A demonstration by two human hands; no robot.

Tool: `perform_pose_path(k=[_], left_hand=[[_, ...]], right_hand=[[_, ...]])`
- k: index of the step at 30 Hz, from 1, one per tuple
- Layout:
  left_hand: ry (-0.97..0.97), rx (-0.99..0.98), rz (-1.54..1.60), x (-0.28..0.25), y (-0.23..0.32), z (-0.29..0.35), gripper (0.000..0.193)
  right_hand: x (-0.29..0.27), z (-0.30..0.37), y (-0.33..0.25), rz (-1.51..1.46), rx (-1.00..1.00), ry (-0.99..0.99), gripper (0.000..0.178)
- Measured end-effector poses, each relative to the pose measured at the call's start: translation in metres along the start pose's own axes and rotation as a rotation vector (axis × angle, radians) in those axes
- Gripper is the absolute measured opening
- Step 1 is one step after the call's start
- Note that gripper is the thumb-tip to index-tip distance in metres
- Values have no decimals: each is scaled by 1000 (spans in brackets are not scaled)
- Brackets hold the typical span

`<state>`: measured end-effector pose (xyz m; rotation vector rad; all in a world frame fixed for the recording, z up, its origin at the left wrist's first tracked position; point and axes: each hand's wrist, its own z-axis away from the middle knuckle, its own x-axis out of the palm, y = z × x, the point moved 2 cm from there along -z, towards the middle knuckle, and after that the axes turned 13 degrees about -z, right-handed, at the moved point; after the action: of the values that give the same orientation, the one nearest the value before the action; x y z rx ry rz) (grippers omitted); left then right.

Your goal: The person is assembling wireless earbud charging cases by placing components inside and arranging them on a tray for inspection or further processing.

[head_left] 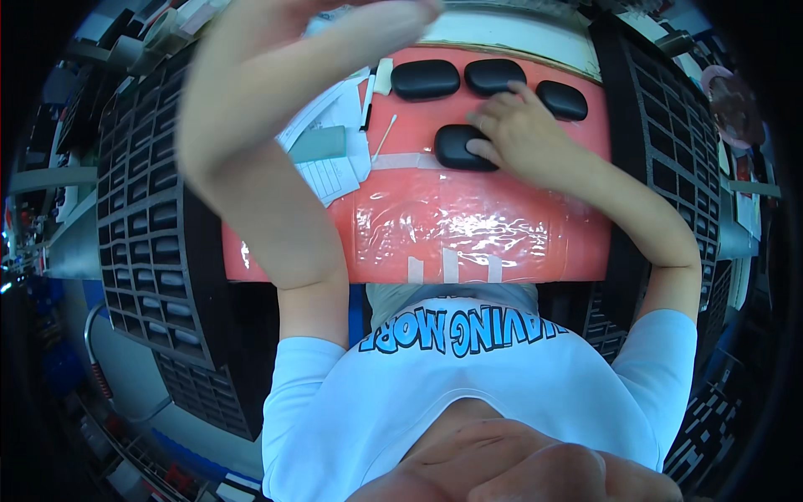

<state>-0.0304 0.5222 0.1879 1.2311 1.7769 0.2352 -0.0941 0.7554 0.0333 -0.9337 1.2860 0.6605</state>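
Observation:
My right hand (pixel 523 134) is closed on the right end of a black, rounded oval case (pixel 456 146) lying on the red mat (pixel 401 197). Its thumb rests on the case's top and the fingers curl along its far side. Just beyond that hand lie a second black case (pixel 489 75), partly behind my fingers, and a third one (pixel 562 99) to the right. Another such case (pixel 425 80) sits further left. Raised close to the camera, my left hand (pixel 335 50) is blurred; its fingers run past the upper edge, so their grip is hidden.
Left on the mat are white papers (pixel 326 180), a grey-green flat piece (pixel 320 144), a black-and-white pen (pixel 368 100) and a cotton swab (pixel 385 138). Dark racks with many compartments flank the table, one left (pixel 150 243) and one right (pixel 669 117).

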Motion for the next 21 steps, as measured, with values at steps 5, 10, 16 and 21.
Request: perform_pose_path(k=[5, 10, 16, 21], left_hand=[[-154, -299, -814, 76, -88, -10, 37], [-464, -542, -787, 108, -111, -20, 44], [-594, -580, -803, 135, -118, -9, 47], [-415, -556, -877, 138, -115, 2, 55]], right_hand=[[-12, 31, -16, -260, -39, 41, 54], [-23, 42, -13, -314, -66, -84, 47], [-61, 57, 75, -396, 106, -26, 47], [-49, 58, 151, -852, 356, -130, 49]])
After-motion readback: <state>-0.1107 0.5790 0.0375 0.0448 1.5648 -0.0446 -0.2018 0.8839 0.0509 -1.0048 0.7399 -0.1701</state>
